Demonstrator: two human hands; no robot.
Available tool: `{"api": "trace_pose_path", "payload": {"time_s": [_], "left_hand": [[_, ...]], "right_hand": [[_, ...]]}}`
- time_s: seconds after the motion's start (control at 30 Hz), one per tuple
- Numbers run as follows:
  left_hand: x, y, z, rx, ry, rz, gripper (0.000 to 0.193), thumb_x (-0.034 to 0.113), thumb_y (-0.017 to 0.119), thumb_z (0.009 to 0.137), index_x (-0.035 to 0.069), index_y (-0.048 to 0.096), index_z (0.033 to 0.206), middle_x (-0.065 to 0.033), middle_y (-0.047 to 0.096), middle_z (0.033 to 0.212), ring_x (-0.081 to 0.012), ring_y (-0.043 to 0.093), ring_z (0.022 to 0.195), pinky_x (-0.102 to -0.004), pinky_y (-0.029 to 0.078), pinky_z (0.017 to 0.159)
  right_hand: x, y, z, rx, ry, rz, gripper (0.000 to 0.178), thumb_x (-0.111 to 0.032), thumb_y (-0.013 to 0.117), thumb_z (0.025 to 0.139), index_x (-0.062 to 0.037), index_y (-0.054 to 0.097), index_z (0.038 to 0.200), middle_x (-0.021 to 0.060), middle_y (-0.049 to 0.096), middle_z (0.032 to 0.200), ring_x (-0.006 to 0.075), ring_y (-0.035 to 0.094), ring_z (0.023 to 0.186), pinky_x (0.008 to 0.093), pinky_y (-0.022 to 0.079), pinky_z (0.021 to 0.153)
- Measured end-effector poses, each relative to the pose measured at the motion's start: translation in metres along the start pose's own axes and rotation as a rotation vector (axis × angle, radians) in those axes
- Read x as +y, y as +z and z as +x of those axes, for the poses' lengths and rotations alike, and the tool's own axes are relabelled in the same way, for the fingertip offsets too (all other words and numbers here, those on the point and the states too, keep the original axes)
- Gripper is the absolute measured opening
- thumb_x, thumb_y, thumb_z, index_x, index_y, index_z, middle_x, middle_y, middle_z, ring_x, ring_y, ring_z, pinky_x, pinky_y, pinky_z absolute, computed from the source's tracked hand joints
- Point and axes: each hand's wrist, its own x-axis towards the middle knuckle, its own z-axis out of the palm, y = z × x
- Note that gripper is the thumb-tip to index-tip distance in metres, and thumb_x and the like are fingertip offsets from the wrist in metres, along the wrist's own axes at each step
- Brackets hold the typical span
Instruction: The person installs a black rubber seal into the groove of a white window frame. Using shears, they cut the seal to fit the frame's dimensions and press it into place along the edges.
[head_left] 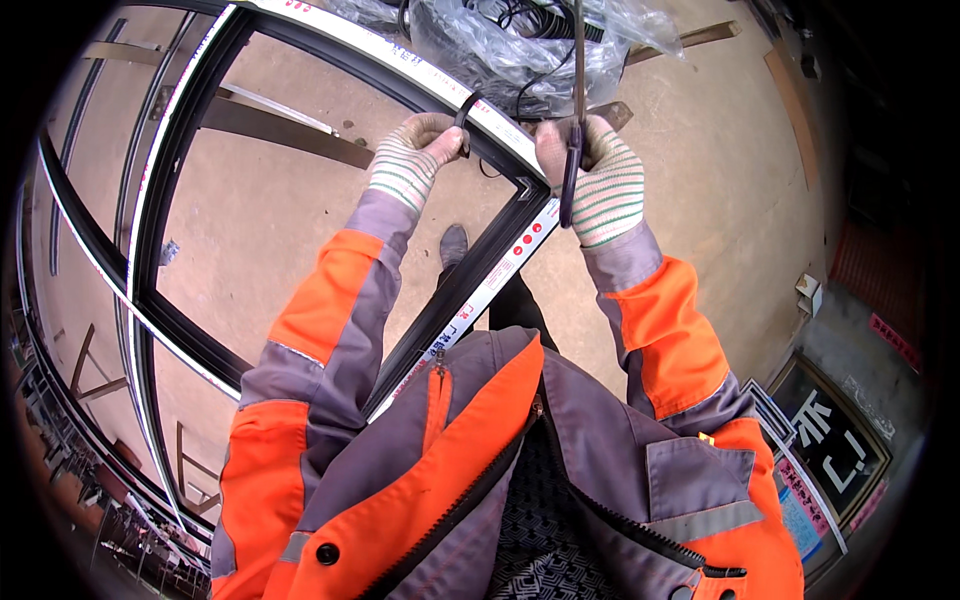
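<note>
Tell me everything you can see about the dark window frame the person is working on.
The window frame is a large rectangle of dark bars, metal by the look of it, with white protective film on its faces. It lies level in front of the person above a concrete floor. The left hand pinches a black strip at the near corner; the right hand holds a dark tool there. A plastic-wrapped bundle lies beyond.

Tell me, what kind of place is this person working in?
Most likely a workshop or yard where window or door frames are assembled. A large dark metal frame with protective film lies over a bare concrete floor, more frames are stacked at the left, and gloved hands work at a frame corner.
</note>
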Motion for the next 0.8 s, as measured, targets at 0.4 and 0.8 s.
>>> {"api": "trace_pose_path", "payload": {"time_s": [0.4, 0.8], "left_hand": [[0.002, 0.002, -0.001, 0.021, 0.022, 0.004, 0.023, 0.009, 0.072, 0.088, -0.003, 0.063, 0.106, -0.0092, 0.069, 0.093, -0.014, 0.064, 0.084, -0.0266, 0.053, 0.08], [-0.002, 0.003, -0.002, 0.05, 0.031, 0.007, 0.021, 0.004, 0.071, 0.087, -0.001, 0.064, 0.106, -0.0083, 0.069, 0.095, -0.0145, 0.065, 0.086, -0.028, 0.054, 0.082]], "right_hand": [[0.078, 0.035, -0.058, -0.404, 0.44, -0.114, 0.059, -0.059, 0.061, 0.087, 0.0001, 0.064, 0.084, 0.0103, 0.06, 0.066, 0.0193, 0.058, 0.061, 0.0349, 0.049, 0.061], [0.079, 0.046, -0.062, -0.382, 0.418, 0.07, 0.048, -0.057, 0.064, 0.089, -0.0092, 0.063, 0.082, -0.0079, 0.047, 0.061, 0.0042, 0.04, 0.049, 0.0229, 0.032, 0.043]]}}
